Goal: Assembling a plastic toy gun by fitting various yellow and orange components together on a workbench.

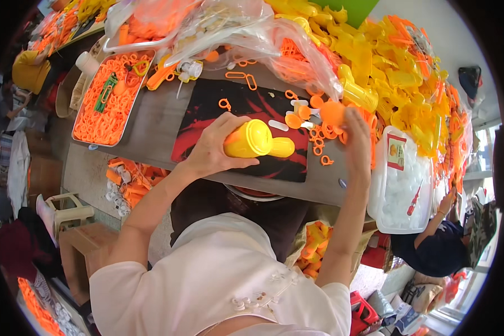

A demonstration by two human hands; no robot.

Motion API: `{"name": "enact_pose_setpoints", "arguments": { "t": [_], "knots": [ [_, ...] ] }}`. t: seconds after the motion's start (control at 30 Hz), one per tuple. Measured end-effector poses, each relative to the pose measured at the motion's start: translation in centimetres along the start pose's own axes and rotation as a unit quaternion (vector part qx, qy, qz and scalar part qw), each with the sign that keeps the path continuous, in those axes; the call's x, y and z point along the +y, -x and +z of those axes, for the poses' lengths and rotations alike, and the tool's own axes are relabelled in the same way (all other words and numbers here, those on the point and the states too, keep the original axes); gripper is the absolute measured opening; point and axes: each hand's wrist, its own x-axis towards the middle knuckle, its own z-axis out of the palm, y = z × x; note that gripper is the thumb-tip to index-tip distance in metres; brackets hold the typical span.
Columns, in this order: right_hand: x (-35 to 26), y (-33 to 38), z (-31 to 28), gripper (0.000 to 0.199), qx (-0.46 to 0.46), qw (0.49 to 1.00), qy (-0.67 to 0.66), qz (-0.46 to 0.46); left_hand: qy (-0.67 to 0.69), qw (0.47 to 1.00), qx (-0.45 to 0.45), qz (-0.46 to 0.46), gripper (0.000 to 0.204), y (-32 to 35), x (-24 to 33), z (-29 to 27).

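My left hand (221,147) is closed around a yellow plastic flashlight-shaped housing (250,140), its wide round end turned up and its narrower part pointing right. My right hand (357,140), a little blurred, grips an orange round cap (332,113) at its fingertips, over the right side of the table. Below the housing lies a black and red mat (207,106). Beside my right hand are small orange ring clips (317,140), smaller orange discs (293,120) and a white oval piece (278,125).
A metal tray (123,140) of orange clips stands at the left, with a green tool on top. Yellow parts (369,56) are heaped at the back right, near clear plastic bags (229,28). A white tub (400,207) with a red screwdriver stands right. Other people sit at both sides.
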Motion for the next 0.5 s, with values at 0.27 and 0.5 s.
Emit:
{"name": "enact_pose_setpoints", "arguments": {
  "t": [0.27, 0.5],
  "knots": [
    [0.7, 3.5, 8.9, 0.023, -0.145, 0.973, 0.174, -0.051, 0.047, 0.998, -0.001, 0.030, 0.072, -0.5, -0.8, 2.2],
    [1.5, 4.7, 9.3, 0.027, -0.080, 0.936, 0.315, -0.133, 0.015, 0.995, 0.009, 0.103, 0.079, -1.1, -0.8, 2.3]
  ]
}}
